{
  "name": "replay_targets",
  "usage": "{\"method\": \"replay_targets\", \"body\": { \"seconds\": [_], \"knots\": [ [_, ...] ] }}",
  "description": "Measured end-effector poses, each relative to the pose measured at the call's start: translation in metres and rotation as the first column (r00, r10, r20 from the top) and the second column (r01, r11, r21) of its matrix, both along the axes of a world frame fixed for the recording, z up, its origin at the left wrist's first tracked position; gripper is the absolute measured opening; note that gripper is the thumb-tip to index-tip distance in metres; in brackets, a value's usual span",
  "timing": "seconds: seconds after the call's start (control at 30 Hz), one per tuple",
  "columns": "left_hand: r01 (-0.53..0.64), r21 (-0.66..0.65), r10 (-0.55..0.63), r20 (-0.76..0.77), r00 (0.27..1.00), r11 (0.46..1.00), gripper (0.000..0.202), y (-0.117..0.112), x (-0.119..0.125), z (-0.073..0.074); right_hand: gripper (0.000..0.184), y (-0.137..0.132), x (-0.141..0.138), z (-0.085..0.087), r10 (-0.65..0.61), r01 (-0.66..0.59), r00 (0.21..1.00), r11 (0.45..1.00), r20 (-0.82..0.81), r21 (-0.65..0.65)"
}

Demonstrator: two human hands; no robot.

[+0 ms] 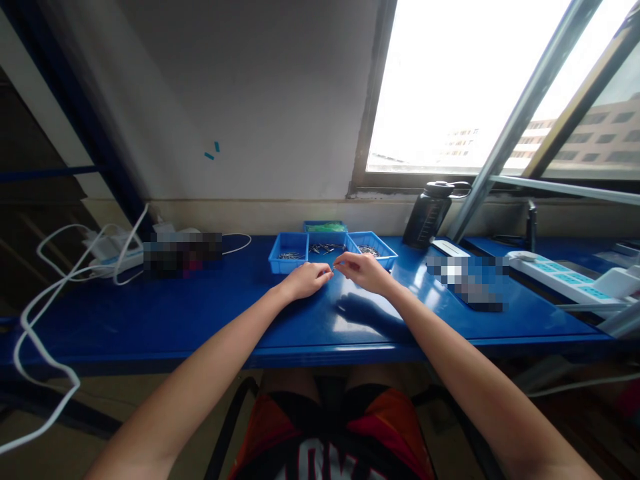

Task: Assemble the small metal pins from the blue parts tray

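Your left hand (306, 280) and right hand (364, 272) meet fingertip to fingertip on the blue counter (200, 313), just before the blue trays (289, 252). Each grip looks pinched narrow, on what I cannot tell. Keep both wrists resting low for steadiness.

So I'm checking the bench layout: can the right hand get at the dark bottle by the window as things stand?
Probably yes. The right hand rests on the blue bench, and the dark bottle stands further back to its right. Only the corner of a blue tray lies near that path; the bottle's side looks open.
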State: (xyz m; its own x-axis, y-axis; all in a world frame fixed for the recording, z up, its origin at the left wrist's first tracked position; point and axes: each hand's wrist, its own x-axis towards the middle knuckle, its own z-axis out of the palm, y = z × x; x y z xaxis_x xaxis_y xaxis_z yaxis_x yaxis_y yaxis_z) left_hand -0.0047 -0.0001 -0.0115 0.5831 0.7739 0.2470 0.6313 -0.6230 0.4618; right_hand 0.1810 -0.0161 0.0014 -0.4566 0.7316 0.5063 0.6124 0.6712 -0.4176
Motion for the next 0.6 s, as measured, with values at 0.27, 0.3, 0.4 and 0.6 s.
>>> {"method": "replay_targets", "body": {
  "seconds": [0.27,0.3,0.4,0.6],
  "knots": [
    [0.038,0.032,-0.037,-0.037,0.999,0.999,0.032,-0.001,0.001,0.002,0.026,-0.005,-0.003,0.001,0.004,-0.004,0.997,1.0,0.076,0.0],
    [0.039,0.039,-0.038,-0.039,0.999,0.998,0.032,-0.001,0.001,0.001,0.026,-0.005,-0.002,0.001,-0.001,0.001,0.998,1.0,0.07,0.001],
    [0.032,0.078,-0.03,-0.033,0.999,0.996,0.031,0.001,-0.001,0.001,0.024,-0.001,0.002,0.001,-0.035,0.034,0.999,0.999,0.037,0.016],
    [-0.09,0.162,0.092,-0.001,0.996,0.983,0.03,0.0,-0.003,0.005,0.022,0.011,0.012,-0.003,-0.132,0.129,0.987,0.991,0.086,0.041]
  ]
}}
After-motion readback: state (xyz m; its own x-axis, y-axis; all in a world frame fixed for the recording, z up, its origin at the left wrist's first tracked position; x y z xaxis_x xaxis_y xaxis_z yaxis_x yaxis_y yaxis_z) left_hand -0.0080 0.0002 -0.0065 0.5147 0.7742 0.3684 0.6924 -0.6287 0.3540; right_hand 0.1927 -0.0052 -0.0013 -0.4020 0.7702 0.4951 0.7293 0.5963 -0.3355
